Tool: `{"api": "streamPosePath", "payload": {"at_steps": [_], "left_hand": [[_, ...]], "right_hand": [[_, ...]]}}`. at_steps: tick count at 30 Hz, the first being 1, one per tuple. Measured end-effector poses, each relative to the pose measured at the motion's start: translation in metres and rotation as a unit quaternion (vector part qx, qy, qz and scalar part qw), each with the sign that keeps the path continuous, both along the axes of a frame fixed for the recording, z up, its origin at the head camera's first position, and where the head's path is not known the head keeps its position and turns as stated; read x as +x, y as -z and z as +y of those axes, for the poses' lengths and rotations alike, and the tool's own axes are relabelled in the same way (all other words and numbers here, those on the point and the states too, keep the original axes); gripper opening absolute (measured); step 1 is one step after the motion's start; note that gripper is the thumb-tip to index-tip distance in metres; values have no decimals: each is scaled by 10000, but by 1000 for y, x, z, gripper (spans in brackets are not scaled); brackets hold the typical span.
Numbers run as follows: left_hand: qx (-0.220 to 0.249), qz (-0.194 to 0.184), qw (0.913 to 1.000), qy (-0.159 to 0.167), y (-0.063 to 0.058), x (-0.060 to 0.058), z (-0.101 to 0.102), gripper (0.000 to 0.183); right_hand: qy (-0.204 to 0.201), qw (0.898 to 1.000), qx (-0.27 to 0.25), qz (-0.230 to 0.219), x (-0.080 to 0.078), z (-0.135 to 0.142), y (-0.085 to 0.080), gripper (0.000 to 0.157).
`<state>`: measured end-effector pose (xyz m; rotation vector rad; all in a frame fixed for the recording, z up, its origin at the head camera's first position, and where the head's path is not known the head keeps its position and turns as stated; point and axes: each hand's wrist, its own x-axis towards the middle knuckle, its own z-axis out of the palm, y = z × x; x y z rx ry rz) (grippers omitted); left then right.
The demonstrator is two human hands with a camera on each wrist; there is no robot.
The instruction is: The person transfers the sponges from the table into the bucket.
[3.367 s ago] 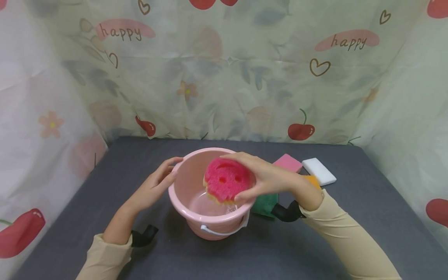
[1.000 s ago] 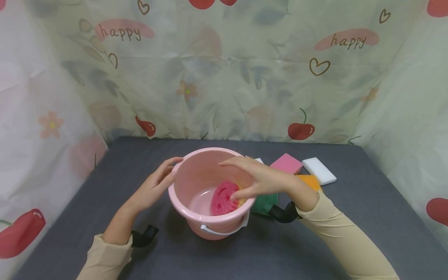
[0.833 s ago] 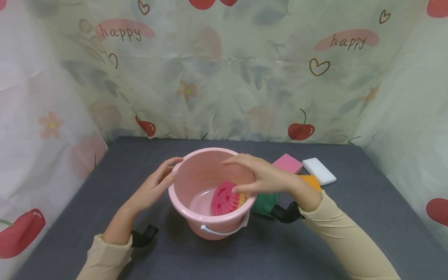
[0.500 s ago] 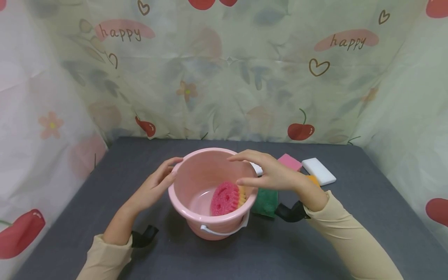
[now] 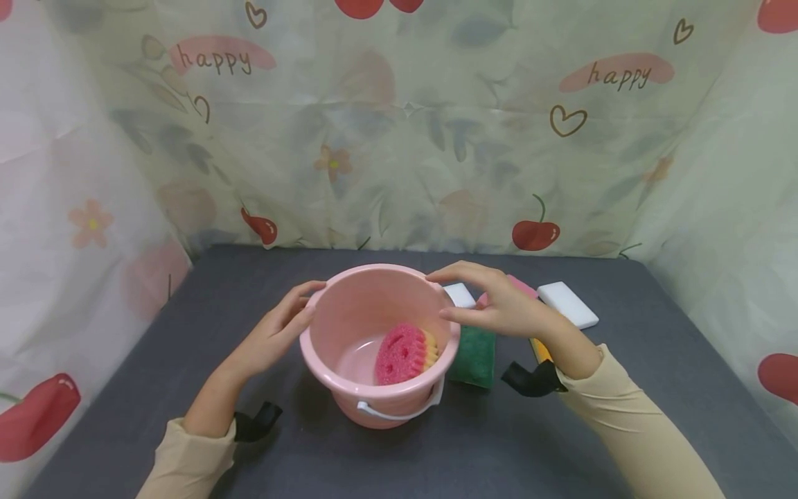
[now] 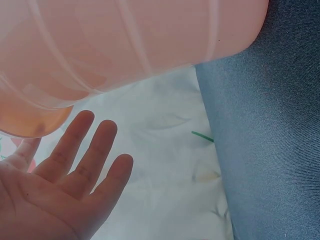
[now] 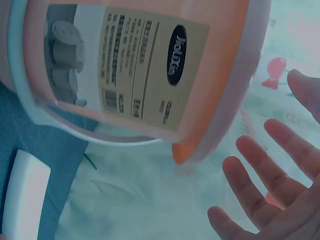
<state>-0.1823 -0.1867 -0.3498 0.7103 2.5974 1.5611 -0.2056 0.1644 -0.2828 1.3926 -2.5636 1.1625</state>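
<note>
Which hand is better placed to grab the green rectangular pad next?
Probably the right hand: it holds nothing and hovers nearer the green pad. The left hand is across the pink plastic bucket.

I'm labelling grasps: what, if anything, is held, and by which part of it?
Nothing is visibly gripped: the left hand is open at the rim of the round pink plastic bucket; the right hand is empty.

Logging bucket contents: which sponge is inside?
The pink-and-yellow sponge with the cut-out face. It alone shows inside the pink bucket; the green sponge, orange sponge, plain pink sponge and two white blocks lie outside, on the table.
</note>
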Motion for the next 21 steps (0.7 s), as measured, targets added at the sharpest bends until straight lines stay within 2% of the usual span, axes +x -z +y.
{"api": "streamPosePath", "payload": {"at_steps": [8,16,21], "left_hand": [[-13,88,10000,13,0,0,0,42],[-13,103,9999,26,-1,1,0,42],[0,81,10000,42,-1,1,0,42]], "right_hand": [[673,9972,112,295,-2,16,-2,44],[1253,9921,65,90,-13,36,6,44],[1431,9896,-29,-106,-21,47,14,44]]}}
